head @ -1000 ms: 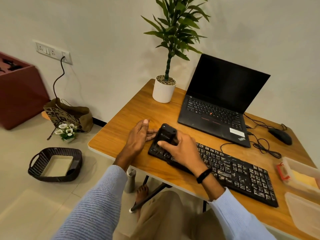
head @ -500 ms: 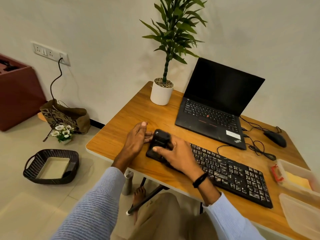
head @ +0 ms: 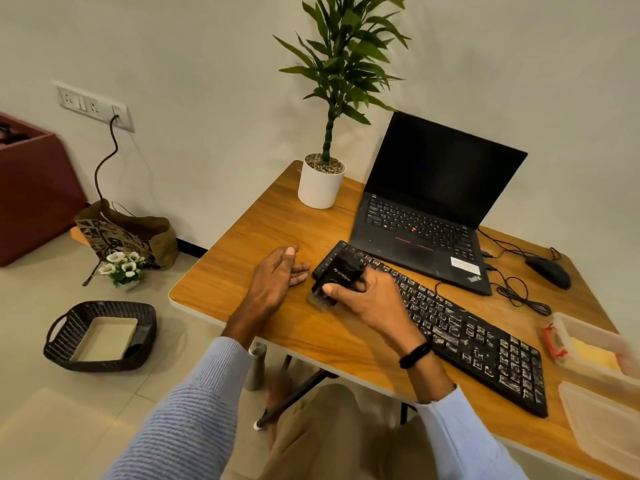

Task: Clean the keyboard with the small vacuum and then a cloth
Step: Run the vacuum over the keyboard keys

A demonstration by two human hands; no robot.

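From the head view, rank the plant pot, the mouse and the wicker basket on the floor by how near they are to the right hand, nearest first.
From the right hand, which holds the vacuum:
1. Plant pot: far-left table corner, behind the hand.
2. Mouse: far right, past the laptop.
3. Wicker basket: on the floor, left of the table.

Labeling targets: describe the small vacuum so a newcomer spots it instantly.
On the wooden desk, find the long black keyboard in front of the laptop. At its left end, the right hand grips a small black vacuum, the only handheld device, with bristles underneath.
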